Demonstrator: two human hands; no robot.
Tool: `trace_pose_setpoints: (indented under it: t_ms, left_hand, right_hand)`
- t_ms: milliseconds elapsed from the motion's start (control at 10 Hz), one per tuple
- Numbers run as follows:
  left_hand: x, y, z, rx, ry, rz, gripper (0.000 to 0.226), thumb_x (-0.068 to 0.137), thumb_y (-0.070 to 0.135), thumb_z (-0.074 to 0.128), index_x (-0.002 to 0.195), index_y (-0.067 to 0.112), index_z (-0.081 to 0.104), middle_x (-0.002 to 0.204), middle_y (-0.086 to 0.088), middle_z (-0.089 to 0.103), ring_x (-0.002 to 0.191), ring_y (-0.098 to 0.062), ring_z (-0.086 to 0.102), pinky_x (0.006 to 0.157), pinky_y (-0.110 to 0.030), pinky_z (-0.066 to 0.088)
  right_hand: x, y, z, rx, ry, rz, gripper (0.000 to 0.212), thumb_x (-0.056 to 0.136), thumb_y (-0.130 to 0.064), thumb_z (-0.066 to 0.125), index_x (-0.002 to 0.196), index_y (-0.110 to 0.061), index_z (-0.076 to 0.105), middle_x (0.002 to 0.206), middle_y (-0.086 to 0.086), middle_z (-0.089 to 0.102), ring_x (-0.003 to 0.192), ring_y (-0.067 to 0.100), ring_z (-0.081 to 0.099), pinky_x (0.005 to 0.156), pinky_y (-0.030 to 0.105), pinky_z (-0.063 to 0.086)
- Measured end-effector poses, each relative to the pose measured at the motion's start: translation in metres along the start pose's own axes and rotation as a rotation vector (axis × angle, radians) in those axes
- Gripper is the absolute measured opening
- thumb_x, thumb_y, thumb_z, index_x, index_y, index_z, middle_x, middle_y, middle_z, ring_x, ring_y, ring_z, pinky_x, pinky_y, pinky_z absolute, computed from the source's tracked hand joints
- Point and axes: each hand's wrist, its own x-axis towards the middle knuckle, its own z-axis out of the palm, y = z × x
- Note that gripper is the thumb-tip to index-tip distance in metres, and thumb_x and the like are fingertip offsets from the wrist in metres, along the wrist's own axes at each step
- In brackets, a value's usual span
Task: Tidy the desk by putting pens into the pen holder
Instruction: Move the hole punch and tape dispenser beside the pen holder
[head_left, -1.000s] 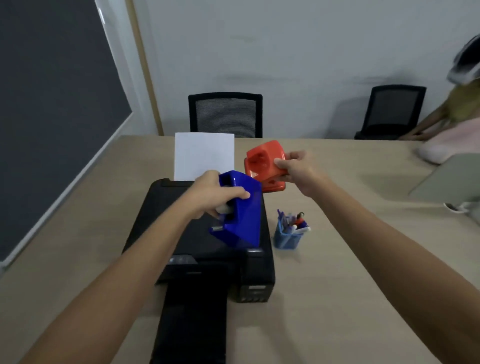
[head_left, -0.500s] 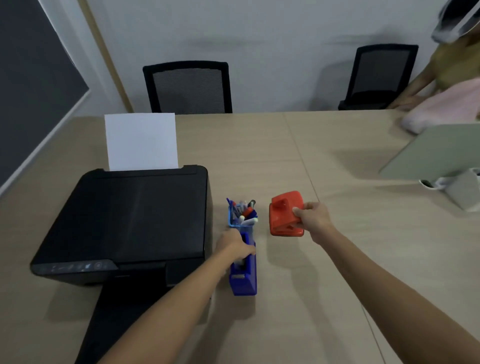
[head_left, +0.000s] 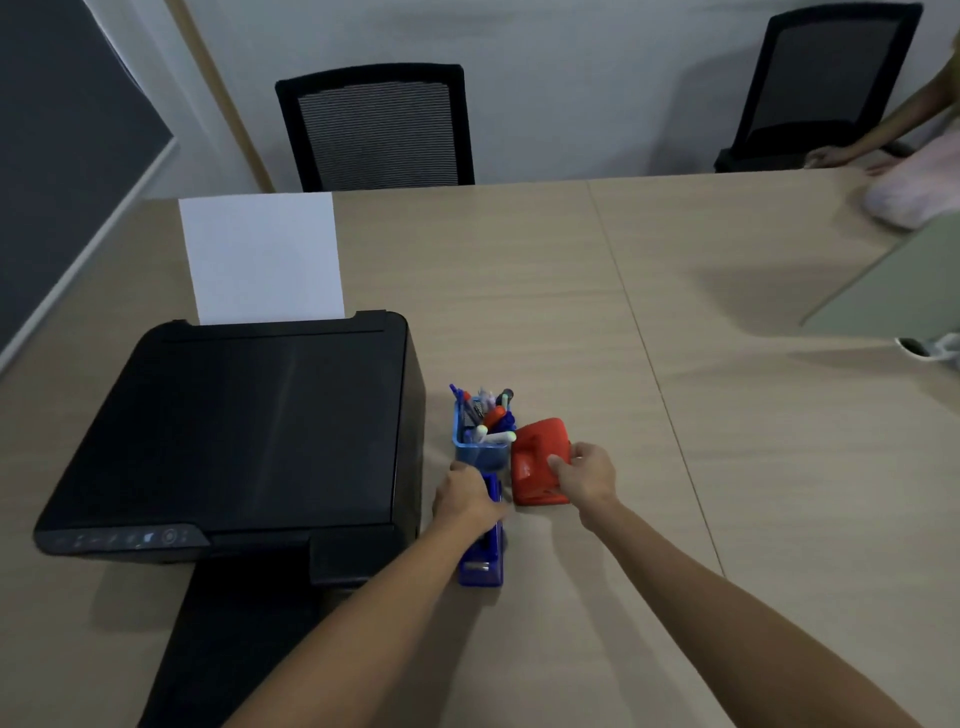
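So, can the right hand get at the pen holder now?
Probably not freely: the right hand is gripping the red tool, which sits between it and the pen holder. It would need to let go first.

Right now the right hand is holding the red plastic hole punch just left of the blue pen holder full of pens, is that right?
Not quite. The head view shows the right hand holding the red plastic hole punch just right of the blue pen holder, not left.
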Motion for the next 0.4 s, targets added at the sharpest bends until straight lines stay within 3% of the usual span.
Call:
trace_pose_setpoints:
  t_ms: [200, 300, 400]
  left_hand:
    - [-0.01, 0.001, -0.004, -0.021, 0.006, 0.023, 0.081, 0.067, 0.029, 0.084, 0.129, 0.009, 0.037, 0.125, -0.009, 0.056, 0.112, -0.026, 0.06, 0.085, -0.034, 0.056]
    - [-0.019, 0.002, -0.014, -0.001, -0.016, 0.074, 0.088, 0.068, 0.035, 0.084, 0.133, 0.007, 0.032, 0.129, -0.009, 0.055, 0.114, -0.025, 0.06, 0.089, -0.032, 0.054]
    - [-0.042, 0.005, -0.036, -0.003, -0.004, 0.174, 0.087, 0.072, 0.035, 0.081, 0.138, 0.005, 0.031, 0.131, -0.009, 0.055, 0.118, -0.024, 0.058, 0.082, -0.029, 0.048]
  right_hand:
    - [-0.005, 0.001, -0.001, -0.077, -0.015, -0.016, 0.022, 0.087, -0.023, 0.063, 0.099, -0.005, 0.063, 0.1, 0.016, 0.069, 0.092, 0.031, 0.064, 0.083, 0.042, 0.053]
    - [-0.013, -0.003, -0.007, -0.087, -0.003, -0.046, 0.038, 0.09, -0.028, 0.059, 0.119, -0.004, 0.056, 0.118, 0.017, 0.064, 0.108, 0.032, 0.06, 0.094, 0.042, 0.049]
    - [-0.029, -0.02, -0.025, -0.034, 0.08, -0.126, 0.04, 0.091, -0.025, 0.055, 0.126, -0.004, 0.05, 0.128, 0.017, 0.058, 0.119, 0.031, 0.054, 0.099, 0.04, 0.042]
